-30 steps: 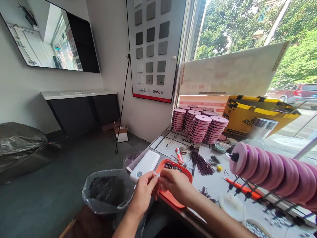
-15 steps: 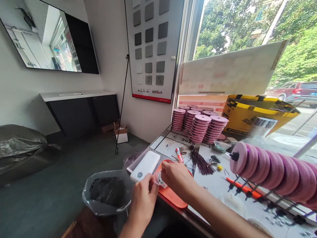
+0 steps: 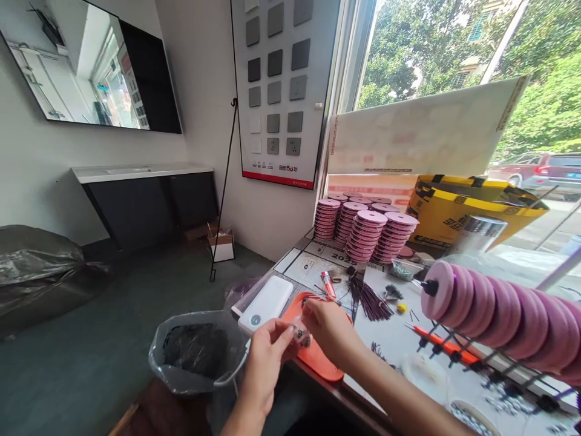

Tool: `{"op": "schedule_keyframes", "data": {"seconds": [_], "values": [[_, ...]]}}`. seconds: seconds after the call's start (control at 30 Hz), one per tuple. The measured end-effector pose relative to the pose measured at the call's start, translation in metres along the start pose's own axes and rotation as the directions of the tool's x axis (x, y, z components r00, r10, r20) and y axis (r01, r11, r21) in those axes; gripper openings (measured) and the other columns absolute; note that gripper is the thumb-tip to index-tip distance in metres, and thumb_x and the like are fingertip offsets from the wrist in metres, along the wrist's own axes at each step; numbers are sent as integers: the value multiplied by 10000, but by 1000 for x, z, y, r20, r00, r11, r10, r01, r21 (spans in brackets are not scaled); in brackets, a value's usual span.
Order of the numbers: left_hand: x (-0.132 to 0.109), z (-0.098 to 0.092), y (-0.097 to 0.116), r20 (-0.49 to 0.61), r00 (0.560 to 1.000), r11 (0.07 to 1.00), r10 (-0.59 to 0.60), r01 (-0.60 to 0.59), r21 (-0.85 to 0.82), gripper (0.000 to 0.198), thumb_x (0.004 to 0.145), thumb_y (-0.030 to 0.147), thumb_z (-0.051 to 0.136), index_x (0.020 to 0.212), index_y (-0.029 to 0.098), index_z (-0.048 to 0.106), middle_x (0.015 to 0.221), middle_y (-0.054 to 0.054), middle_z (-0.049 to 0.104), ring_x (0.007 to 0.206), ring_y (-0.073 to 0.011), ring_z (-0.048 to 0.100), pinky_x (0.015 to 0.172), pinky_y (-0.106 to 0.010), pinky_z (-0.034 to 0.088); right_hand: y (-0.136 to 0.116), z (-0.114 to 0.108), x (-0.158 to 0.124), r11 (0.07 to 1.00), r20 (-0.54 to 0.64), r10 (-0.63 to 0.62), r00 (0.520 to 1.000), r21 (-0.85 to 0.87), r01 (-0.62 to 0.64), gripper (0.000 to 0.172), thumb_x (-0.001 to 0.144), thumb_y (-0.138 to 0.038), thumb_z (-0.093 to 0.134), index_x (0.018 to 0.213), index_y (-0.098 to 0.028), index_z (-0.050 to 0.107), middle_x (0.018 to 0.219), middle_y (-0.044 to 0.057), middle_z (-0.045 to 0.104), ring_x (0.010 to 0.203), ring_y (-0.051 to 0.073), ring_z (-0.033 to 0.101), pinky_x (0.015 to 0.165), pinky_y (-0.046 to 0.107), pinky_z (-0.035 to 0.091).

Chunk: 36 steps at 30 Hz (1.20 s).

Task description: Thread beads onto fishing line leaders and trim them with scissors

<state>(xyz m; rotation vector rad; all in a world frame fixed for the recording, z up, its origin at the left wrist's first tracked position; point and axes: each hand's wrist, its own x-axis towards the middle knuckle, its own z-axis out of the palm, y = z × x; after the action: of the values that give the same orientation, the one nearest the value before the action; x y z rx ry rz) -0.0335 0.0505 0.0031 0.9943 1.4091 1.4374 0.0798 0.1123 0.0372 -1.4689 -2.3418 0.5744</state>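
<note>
In the head view, a small clear plastic bag (image 3: 301, 335) with tiny dark and silvery parts inside is at the lower centre of the frame, above the edge of an orange tray (image 3: 321, 366). The left hand (image 3: 267, 346) pinches its near side between thumb and fingers. The right hand (image 3: 327, 327), over the tray, has its fingers bent in narrowly beside the bag's far edge; whether they grip the film cannot be told.

The bag looks light, limp and rather slick, so it would likely sag around its contents; the parts seem hard and loose, apt to spill from any opening. The film's upper edge looks the best place to hold, pinched flat and kept upright.

A white flat device (image 3: 265, 303) lies left of the tray, a dark wire bundle (image 3: 370, 298) right of it, and pink disc stacks (image 3: 367, 233) stand right of centre.
</note>
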Motion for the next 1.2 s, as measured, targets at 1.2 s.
{"op": "schedule_keyframes", "data": {"seconds": [1.2], "values": [[4,0,7,360,870,378,336,-475,794,557,792,-37,265,1307,96,431,1183,-169,593,1112,-254,521,954,-462,420,40,-39,-18,889,268,41,963,-449,87,314,778,-6,443,883,-155,699,966,120,650,954,235,527,692,294,319]]}}
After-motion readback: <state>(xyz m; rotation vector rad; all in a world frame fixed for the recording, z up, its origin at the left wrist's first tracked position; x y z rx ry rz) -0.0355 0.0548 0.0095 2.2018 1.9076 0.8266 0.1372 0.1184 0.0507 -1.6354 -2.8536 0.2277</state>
